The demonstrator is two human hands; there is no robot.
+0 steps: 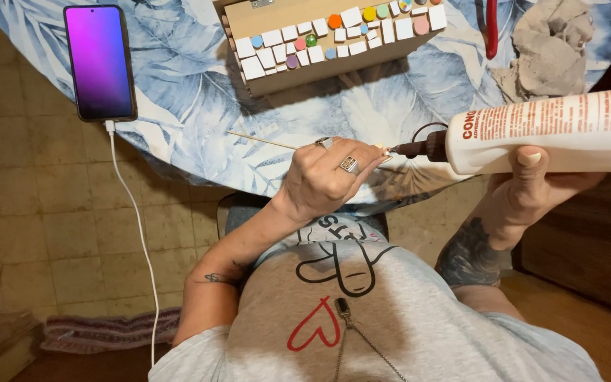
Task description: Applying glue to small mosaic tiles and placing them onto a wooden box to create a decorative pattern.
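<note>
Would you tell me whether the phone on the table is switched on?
On: the phone lies face up, its screen glowing purple, with a white cable plugged in.

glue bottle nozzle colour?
Dark brown nozzle on the white glue bottle held by the right hand; head view.

Open bench (pixel 199 141) strip between phone (pixel 100 62) and tiled box (pixel 327 42), passable. Near edge crowded: left hand (pixel 327 177) with thin stick (pixel 259 140), glue bottle (pixel 546 131) lying across at right. Grey rag (pixel 549 49) and red tool (pixel 491 28) block far right, gap there probably tight. Cable (pixel 136 233) hangs off left edge.
</note>
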